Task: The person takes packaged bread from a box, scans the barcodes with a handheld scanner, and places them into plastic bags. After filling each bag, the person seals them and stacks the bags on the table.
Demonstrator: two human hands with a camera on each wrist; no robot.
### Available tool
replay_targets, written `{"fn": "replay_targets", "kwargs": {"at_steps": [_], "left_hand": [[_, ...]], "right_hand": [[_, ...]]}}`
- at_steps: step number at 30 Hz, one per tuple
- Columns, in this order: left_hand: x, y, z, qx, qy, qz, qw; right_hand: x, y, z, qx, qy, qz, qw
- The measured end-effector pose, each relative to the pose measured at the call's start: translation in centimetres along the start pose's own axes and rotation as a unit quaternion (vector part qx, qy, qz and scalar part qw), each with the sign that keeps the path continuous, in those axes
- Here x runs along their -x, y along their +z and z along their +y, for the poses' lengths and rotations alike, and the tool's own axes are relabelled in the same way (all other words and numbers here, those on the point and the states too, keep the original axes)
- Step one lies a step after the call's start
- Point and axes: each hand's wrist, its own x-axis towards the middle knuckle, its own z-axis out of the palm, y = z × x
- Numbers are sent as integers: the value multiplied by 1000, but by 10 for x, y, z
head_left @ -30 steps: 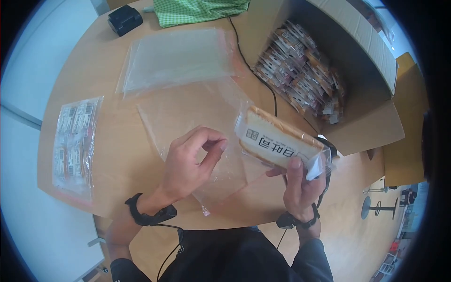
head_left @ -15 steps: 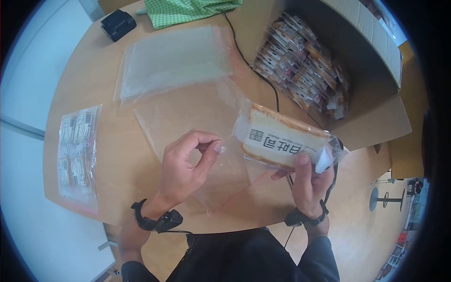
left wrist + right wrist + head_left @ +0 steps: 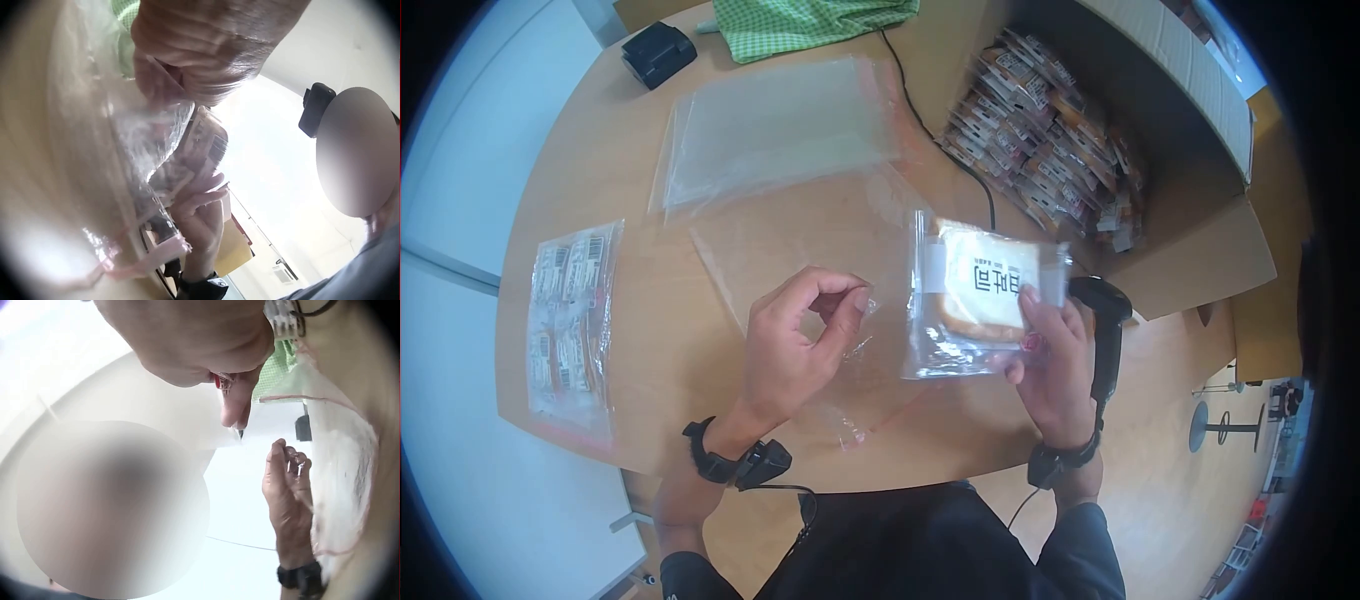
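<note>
My left hand point(image 3: 790, 330) pinches the edge of a large clear plastic bag point(image 3: 147, 134) between thumb and forefinger, and the bag's mouth stands raised from the table in the left wrist view. A pinkish strip runs along the bag's edge point(image 3: 347, 412). To the right, my right hand point(image 3: 1060, 375) grips a clear-wrapped packet of sliced bread point(image 3: 980, 290) by its right end, thumb on top. Dark characters on its white label face up. The packet is held over the bag's right part, apart from the left hand.
A stack of flat clear bags point(image 3: 780, 125) lies behind. On the left is a filled clear bag of packets point(image 3: 565, 320). A cardboard box point(image 3: 1180, 270) at the right holds many bread packets point(image 3: 1050, 140). A black handheld device point(image 3: 1105, 330), cable point(image 3: 960, 170) and green checked cloth point(image 3: 810, 25) are also there.
My right hand has turned the bread packet, so its long slant toward the lower right is gone and it sits squarer. The left hand keeps its pinch on the bag in nearly the same place.
</note>
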Motion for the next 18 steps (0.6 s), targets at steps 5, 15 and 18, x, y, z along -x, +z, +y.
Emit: {"fn": "replay_targets", "kwargs": {"at_steps": [5, 15, 18], "left_hand": [[1, -4, 2, 40, -50, -37, 997], [11, -26, 27, -138, 99, 12, 985], [27, -36, 41, -292, 256, 22, 921]], "right_hand": [[-15, -12, 5, -251, 194, -21, 948], [-15, -4, 11, -153, 28, -30, 987], [-18, -8, 13, -184, 28, -29, 982]]}}
